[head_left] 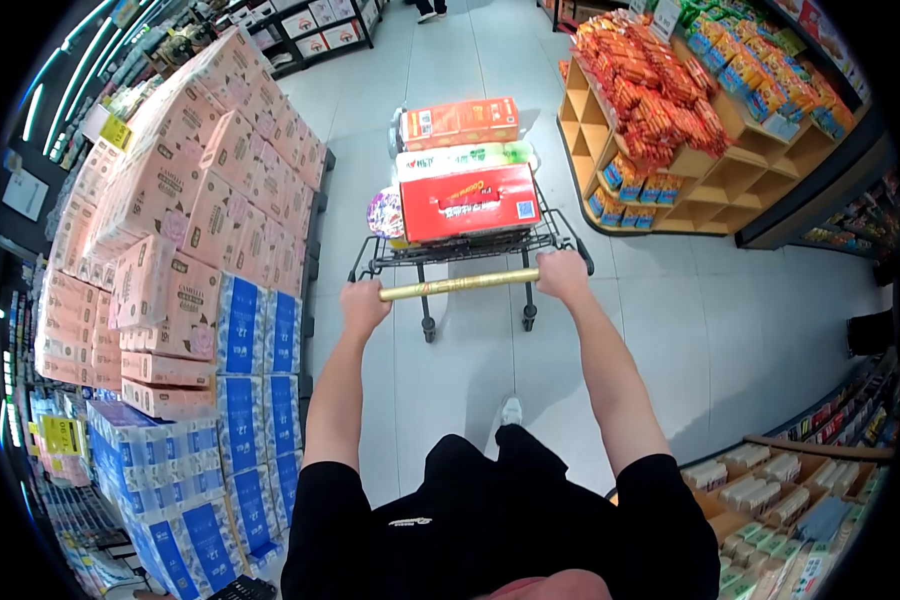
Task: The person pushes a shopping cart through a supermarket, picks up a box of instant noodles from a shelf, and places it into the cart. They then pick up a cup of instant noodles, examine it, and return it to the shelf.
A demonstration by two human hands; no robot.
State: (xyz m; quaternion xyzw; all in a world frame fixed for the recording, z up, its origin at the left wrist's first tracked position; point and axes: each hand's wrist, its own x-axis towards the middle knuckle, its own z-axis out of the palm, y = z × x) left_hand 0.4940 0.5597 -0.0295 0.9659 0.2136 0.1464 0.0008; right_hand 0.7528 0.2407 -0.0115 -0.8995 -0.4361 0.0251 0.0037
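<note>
Both my hands are wrapped round the gold handle (460,284) of a shopping cart (560,238). My left hand (365,305) grips its left end, and my right hand (564,273) its right end. A red carton (470,202) with a carry slot lies on top of the cart, nearest the handle. Behind it sits a white and green package (465,158), and beyond that an orange box (460,122). At the cart's left side a purple patterned package (383,212) sticks out. What lies deeper in the cart is hidden.
Stacked pink tissue packs (185,180) and blue-white packs (245,330) line the left. On the right stands a wooden display shelf (690,190) with red-orange snack packets (640,85). Bins of packaged goods (770,490) are at lower right. A person's feet (431,15) show far ahead on the tiled floor.
</note>
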